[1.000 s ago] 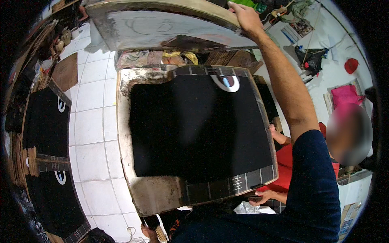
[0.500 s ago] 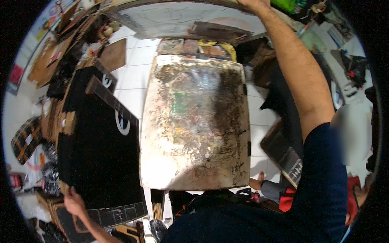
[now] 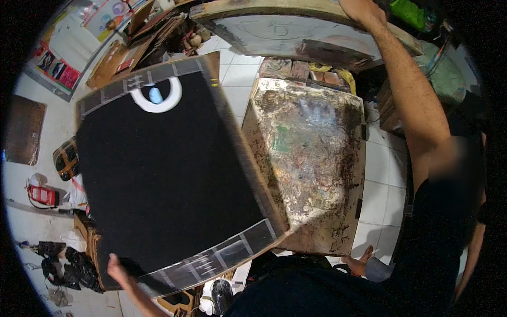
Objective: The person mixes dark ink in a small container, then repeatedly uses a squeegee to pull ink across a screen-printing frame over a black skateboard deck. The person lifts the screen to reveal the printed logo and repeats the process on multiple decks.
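Note:
My left hand (image 3: 122, 276) grips the near left corner of a large black board (image 3: 163, 174), its thumb on top and its other fingers hidden beneath. A white half-ring with a light blue shape marks the board's far end, and grey taped bands run along both ends. The board is tilted, its right edge over the left side of a worn, paint-stained table (image 3: 338, 211). At the far side my right hand (image 3: 364, 13) holds the top rim of a raised wooden-rimmed screen (image 3: 285, 33), with some fingers cut off by the picture's edge.
Stacked cardboard (image 3: 92, 243) lies under and left of the board. A fire extinguisher (image 3: 43, 196) and black plastic bags (image 3: 79, 267) are at the left. Another person's bare foot (image 3: 365, 254) rests on the tiled floor near the table's right corner.
My left hand has lifted the black board off the left side and swung it right, partly over the table. My right hand still holds the screen's rim, and the view has shifted left.

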### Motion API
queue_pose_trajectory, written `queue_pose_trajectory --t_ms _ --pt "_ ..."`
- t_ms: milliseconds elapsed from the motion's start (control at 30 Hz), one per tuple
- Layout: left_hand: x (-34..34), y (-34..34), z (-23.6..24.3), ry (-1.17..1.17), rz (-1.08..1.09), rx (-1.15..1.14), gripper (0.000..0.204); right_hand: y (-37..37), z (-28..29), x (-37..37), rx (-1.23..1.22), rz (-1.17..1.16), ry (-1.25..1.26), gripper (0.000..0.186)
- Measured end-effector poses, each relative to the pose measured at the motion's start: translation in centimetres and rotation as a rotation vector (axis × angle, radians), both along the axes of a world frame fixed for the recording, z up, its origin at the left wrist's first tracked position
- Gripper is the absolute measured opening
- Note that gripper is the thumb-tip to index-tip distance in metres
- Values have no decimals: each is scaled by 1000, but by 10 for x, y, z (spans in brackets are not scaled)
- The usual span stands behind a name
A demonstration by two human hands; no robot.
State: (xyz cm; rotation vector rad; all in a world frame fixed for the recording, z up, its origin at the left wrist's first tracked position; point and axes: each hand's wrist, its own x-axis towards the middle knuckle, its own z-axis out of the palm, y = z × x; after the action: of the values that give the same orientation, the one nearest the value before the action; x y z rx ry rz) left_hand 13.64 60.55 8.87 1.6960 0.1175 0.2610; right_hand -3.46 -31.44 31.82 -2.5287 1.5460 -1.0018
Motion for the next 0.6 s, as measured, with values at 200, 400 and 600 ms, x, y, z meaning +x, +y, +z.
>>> queue_pose_trajectory --t_ms 200,400,600 --pt "11 -149 -158 111 -226 190 42 23 -9 -8 20 -63 -24 62" --pt "40 -261 -237 260 -598 431 43 28 -15 -13 24 -101 -26 64" --pt "12 -330 -257 370 -758 308 37 16 -7 -7 6 -82 -2 65"
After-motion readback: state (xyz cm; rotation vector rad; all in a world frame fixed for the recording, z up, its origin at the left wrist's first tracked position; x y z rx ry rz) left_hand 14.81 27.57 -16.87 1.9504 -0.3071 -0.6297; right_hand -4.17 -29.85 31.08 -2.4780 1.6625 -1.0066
